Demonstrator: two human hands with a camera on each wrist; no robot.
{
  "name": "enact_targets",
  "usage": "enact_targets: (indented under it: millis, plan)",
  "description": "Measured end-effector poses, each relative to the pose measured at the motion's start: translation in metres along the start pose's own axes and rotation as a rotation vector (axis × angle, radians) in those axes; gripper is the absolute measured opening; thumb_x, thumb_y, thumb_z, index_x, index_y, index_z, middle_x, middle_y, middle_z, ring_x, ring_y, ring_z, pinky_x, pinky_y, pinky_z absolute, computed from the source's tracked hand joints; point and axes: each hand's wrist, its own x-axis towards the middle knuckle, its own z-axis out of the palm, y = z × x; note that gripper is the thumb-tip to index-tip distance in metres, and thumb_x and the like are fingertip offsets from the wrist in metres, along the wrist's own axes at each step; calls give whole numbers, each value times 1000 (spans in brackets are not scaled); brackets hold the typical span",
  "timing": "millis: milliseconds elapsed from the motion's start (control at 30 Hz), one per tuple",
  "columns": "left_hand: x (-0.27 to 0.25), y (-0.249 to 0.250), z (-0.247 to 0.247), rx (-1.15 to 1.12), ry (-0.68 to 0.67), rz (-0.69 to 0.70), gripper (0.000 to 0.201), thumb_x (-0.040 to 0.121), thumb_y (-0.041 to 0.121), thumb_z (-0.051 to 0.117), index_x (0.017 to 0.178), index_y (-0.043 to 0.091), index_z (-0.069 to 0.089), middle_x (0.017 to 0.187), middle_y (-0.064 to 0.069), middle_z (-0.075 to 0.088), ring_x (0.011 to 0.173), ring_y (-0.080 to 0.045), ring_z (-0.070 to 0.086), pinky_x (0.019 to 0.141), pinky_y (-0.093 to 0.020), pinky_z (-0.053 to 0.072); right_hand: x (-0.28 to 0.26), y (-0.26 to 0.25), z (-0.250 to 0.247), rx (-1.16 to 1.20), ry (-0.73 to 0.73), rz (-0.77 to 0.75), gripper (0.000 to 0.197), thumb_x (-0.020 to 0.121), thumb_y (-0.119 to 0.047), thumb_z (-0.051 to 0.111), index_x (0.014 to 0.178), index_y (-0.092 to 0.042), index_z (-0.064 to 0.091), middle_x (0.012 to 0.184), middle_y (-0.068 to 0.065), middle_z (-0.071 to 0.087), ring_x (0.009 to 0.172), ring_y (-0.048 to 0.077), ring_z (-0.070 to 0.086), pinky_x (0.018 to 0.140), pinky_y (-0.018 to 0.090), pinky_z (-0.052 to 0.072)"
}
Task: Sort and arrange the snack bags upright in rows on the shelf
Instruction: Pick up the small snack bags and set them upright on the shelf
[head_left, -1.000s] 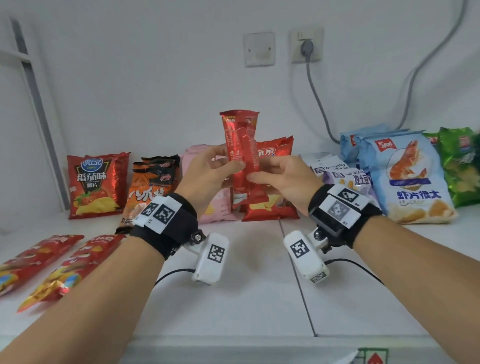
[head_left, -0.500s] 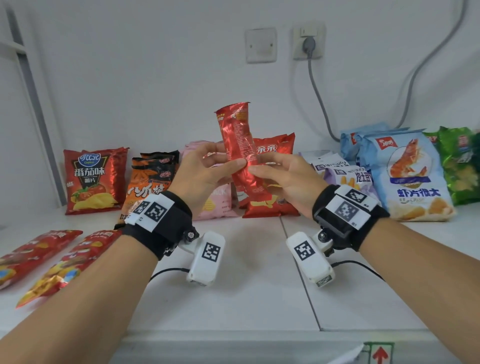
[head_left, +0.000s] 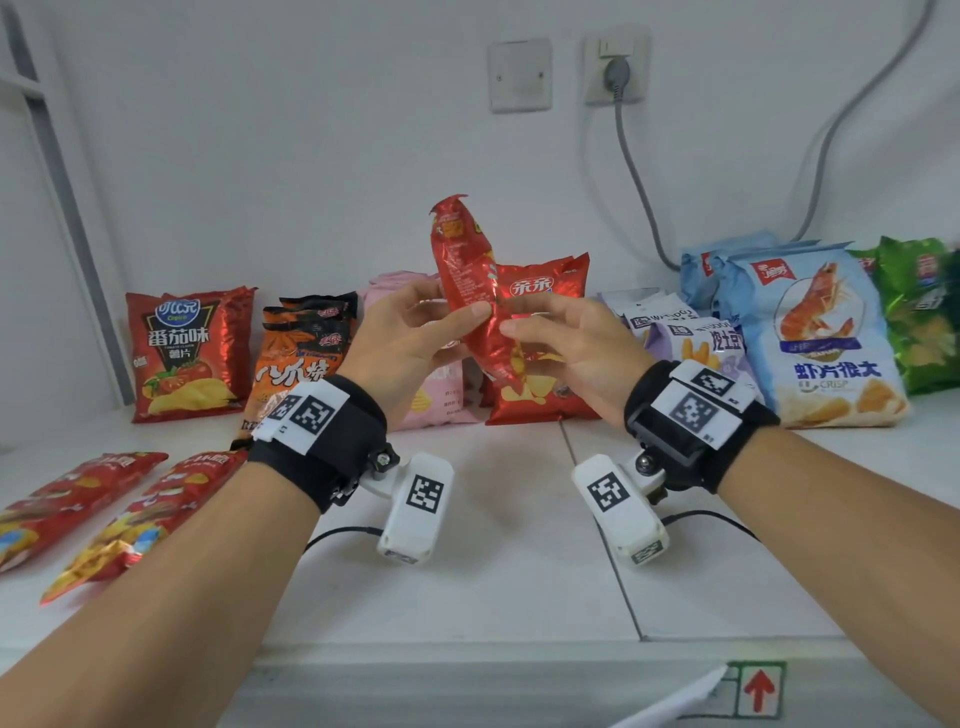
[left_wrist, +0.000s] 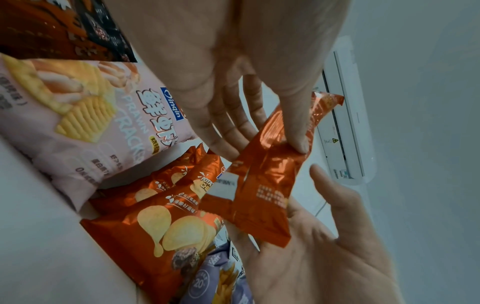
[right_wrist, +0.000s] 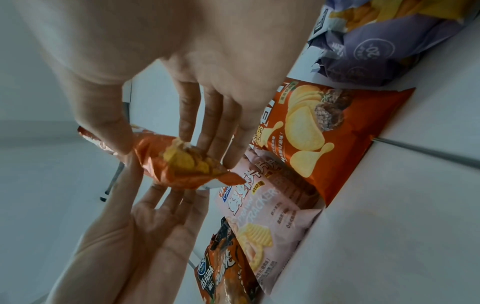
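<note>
White shelf (head_left: 498, 571) and wall back a row of bags. Both hands, left hand (head_left: 410, 338) and right hand (head_left: 566, 343), pinch a slim, crinkled red foil bag (head_left: 470, 291), tilted toward 11 o'clock above mid-shelf. At 12 o'clock behind it, the pink bag (left_wrist: 85, 123) reads "PRAWN CRACKERS".

"PRAWN CRACKERS" on pink bag (left_wrist: 85, 127), "CRISP" on blue bag (head_left: 815, 332)

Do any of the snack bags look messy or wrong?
Yes. Two red bags lie flat at the shelf's front left instead of standing like the back row, and the slim red bag pinched between both hands leans crooked.
</note>
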Motion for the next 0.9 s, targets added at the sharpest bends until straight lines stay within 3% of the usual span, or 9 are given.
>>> enact_targets:
  millis: [133, 200, 267, 333, 400, 533, 667, 800, 900]
  plan:
    - [1, 0, 1, -19, -28, -10, 31, 92, 7, 73, 116, 2, 55, 98, -11, 74, 86, -16, 76, 79, -27, 60, 2, 3, -2, 25, -8, 8, 19, 92, -8, 75, 111, -10, 73, 92, 2, 80, 82, 12, 76, 70, 21, 59]
    - [1, 0, 2, -4, -39, -15, 25, 94, 9, 72, 111, 5, 54, 97, -8, 74, 82, -14, 74, 79, -25, 59, 2, 4, -3, -17, 17, -1, 22, 89, -10, 80, 110, -11, 73, 95, 4, 81, 86, 14, 78, 72, 26, 62]
    - [1, 0, 2, 43, -55, -24, 31, 91, 18, 76, 112, 6, 56, 95, -4, 75, 84, -14, 73, 84, -30, 60, 2, 5, -4, -83, 50, -12, 34, 85, -15, 85, 116, -12, 71, 105, 11, 79, 94, 21, 78, 82, 38, 65]
    - [0, 0, 3, 84, -56, -37, 44, 83, 26, 81, 115, 7, 58, 104, -11, 75, 89, -18, 74, 91, -38, 61, 1, 5, -4, -145, 66, -20, 44, 81, -21, 88, 120, -12, 69, 111, 16, 76, 99, 27, 77, 89, 46, 64]
    - [0, 1, 4, 93, -48, -46, 51, 77, 28, 83, 115, 5, 59, 112, -18, 73, 93, -21, 75, 93, -40, 61, 1, 5, -4, -179, 64, -38, 44, 80, -23, 89, 119, -14, 71, 110, 16, 76, 98, 27, 77, 89, 47, 64]
    - [1, 0, 1, 65, -30, -48, 43, 88, 19, 79, 122, -3, 64, 108, -14, 76, 92, -21, 74, 87, -34, 61, 2, 4, -5, -167, 31, -21, 40, 83, -25, 86, 119, -12, 72, 102, 6, 79, 93, 16, 77, 83, 36, 64]
    - [3, 1, -1, 65, -38, -63, 32, 95, 14, 72, 122, -3, 67, 103, -9, 76, 89, -21, 69, 84, -34, 58, 0, 2, -7, -70, -20, 16, 18, 91, -18, 78, 109, -14, 76, 87, -5, 80, 82, 5, 75, 68, 17, 56]
    - [3, 0, 1, 80, -57, -98, 23, 93, 20, 74, 111, 6, 71, 94, -2, 79, 80, -16, 73, 71, -27, 60, -2, -1, -8, -47, -13, 30, 20, 85, -12, 83, 102, -15, 73, 89, 2, 82, 80, 10, 78, 64, 17, 57]
    - [3, -1, 0, 105, -35, -134, 28, 91, 26, 78, 106, 2, 74, 93, -10, 76, 79, -23, 72, 65, -28, 60, -5, -2, -5, -49, -35, 43, 13, 86, -18, 83, 96, -10, 80, 82, 1, 79, 68, 8, 73, 59, 16, 55]
